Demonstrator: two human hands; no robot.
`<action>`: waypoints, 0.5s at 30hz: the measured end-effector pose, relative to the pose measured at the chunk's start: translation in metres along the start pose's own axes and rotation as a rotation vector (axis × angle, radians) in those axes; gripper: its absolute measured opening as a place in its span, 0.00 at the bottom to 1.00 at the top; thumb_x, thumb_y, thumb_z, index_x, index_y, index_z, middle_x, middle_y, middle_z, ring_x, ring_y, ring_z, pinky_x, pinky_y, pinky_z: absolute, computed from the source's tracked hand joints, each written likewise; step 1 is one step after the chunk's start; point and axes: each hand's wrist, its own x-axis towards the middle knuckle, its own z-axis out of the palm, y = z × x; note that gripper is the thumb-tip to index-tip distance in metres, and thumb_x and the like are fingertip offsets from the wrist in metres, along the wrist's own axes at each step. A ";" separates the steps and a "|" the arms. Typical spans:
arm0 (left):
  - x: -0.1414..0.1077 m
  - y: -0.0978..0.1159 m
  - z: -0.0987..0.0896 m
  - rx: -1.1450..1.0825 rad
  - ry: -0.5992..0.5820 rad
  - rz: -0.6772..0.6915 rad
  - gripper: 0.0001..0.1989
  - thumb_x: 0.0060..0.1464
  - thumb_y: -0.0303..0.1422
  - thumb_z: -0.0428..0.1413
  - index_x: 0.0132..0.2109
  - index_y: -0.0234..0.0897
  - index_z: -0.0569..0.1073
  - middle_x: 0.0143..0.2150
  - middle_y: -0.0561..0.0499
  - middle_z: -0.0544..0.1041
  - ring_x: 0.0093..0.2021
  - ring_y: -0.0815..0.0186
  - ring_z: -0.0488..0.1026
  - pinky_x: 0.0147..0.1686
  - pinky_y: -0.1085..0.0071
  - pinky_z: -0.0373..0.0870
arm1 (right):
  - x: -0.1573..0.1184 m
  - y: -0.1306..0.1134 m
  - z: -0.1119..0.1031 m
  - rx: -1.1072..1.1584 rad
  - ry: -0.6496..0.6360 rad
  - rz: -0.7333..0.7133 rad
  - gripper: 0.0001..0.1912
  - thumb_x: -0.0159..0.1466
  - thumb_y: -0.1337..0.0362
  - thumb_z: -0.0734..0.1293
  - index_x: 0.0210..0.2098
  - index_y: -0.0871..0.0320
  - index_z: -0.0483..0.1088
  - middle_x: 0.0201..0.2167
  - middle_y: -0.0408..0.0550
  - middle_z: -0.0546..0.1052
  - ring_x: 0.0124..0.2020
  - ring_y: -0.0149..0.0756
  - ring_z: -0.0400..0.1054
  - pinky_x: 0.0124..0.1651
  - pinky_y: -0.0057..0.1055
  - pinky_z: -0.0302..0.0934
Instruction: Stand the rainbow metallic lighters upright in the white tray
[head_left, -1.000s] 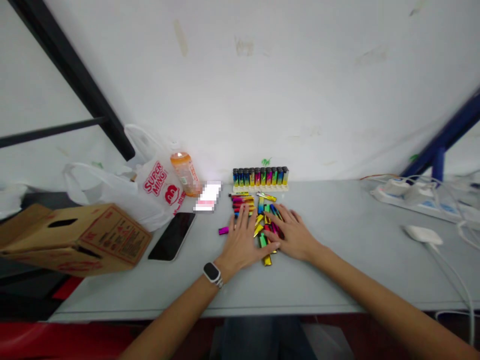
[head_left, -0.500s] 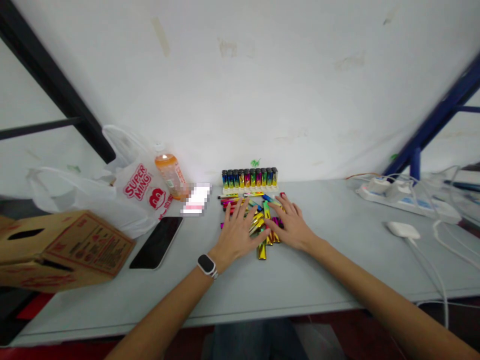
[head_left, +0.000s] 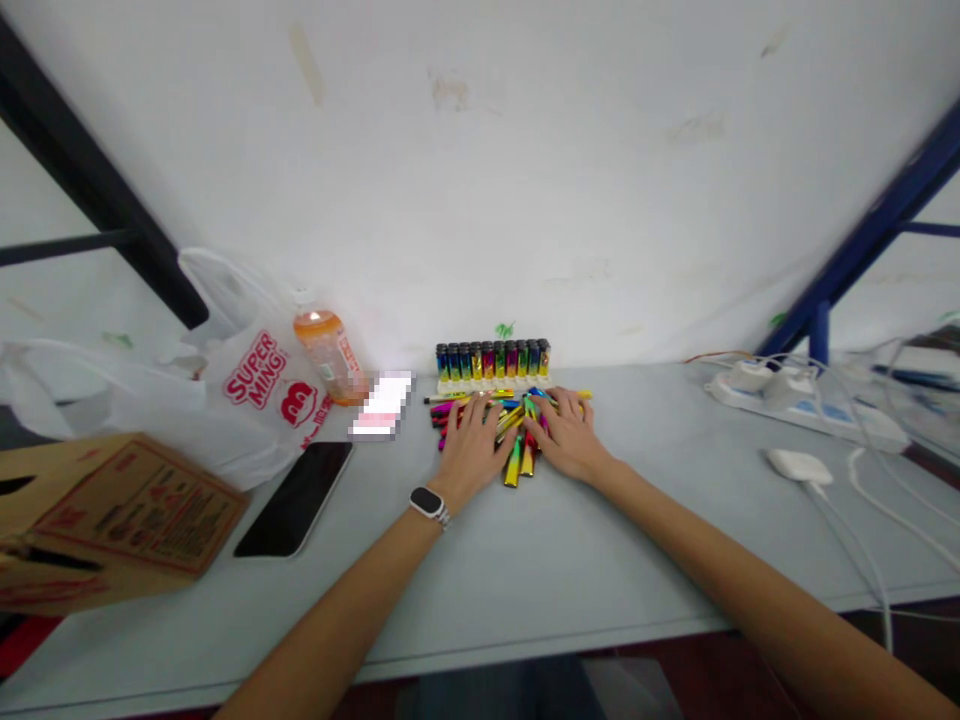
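Note:
Shiny multicoloured lighters (head_left: 513,466) lie in a loose pile on the grey table. My left hand (head_left: 472,445) rests flat over the left part of the pile, its fingers spread. On the right part lies my right hand (head_left: 572,437), also with fingers apart, touching lighters. Both hands cover some of the pile, and neither grips a lighter. Just behind them, against the wall, more lighters (head_left: 489,360) stand upright in rows in a white tray (head_left: 450,386).
Left of the pile are a lit phone (head_left: 384,402), a bottle of orange drink (head_left: 330,355), a white plastic bag (head_left: 225,400), a dark phone (head_left: 296,500) and a cardboard box (head_left: 142,520). To the right lie a power strip (head_left: 817,405) and a white charger (head_left: 799,465) with cables.
Both hands have pressed in on the pile, and the loose lighters at its near edge have shifted back toward the tray. The camera view has shifted slightly.

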 end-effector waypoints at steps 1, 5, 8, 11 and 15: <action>0.000 -0.002 -0.002 -0.022 0.008 0.005 0.20 0.66 0.41 0.48 0.59 0.36 0.70 0.63 0.40 0.69 0.66 0.52 0.62 0.67 0.50 0.54 | -0.001 0.001 -0.004 0.001 0.019 0.001 0.25 0.71 0.49 0.55 0.60 0.55 0.66 0.59 0.59 0.67 0.63 0.50 0.55 0.63 0.50 0.48; 0.005 -0.007 -0.007 -0.096 -0.006 -0.020 0.12 0.61 0.39 0.55 0.46 0.36 0.75 0.52 0.43 0.74 0.55 0.52 0.69 0.56 0.54 0.66 | 0.006 0.002 -0.015 -0.044 0.030 -0.011 0.16 0.65 0.52 0.63 0.42 0.56 0.74 0.46 0.56 0.70 0.51 0.49 0.59 0.55 0.45 0.52; 0.012 -0.009 -0.005 -0.142 -0.024 -0.086 0.09 0.59 0.39 0.57 0.40 0.38 0.75 0.46 0.45 0.74 0.50 0.53 0.70 0.52 0.55 0.67 | 0.020 -0.005 -0.014 -0.029 0.020 -0.022 0.13 0.63 0.53 0.66 0.39 0.55 0.75 0.42 0.54 0.70 0.49 0.49 0.59 0.53 0.45 0.52; 0.015 -0.009 -0.004 -0.154 -0.058 -0.135 0.08 0.59 0.38 0.57 0.39 0.38 0.75 0.45 0.45 0.74 0.49 0.53 0.70 0.50 0.55 0.67 | 0.033 -0.014 -0.006 0.006 -0.022 -0.036 0.11 0.62 0.54 0.68 0.37 0.54 0.77 0.40 0.53 0.70 0.49 0.49 0.59 0.52 0.45 0.52; 0.011 -0.012 -0.012 -0.188 -0.111 -0.076 0.07 0.57 0.35 0.57 0.41 0.39 0.75 0.45 0.46 0.74 0.51 0.53 0.69 0.51 0.55 0.66 | 0.036 -0.017 0.002 0.070 -0.057 -0.114 0.10 0.63 0.54 0.68 0.37 0.52 0.78 0.41 0.52 0.70 0.50 0.48 0.60 0.52 0.44 0.51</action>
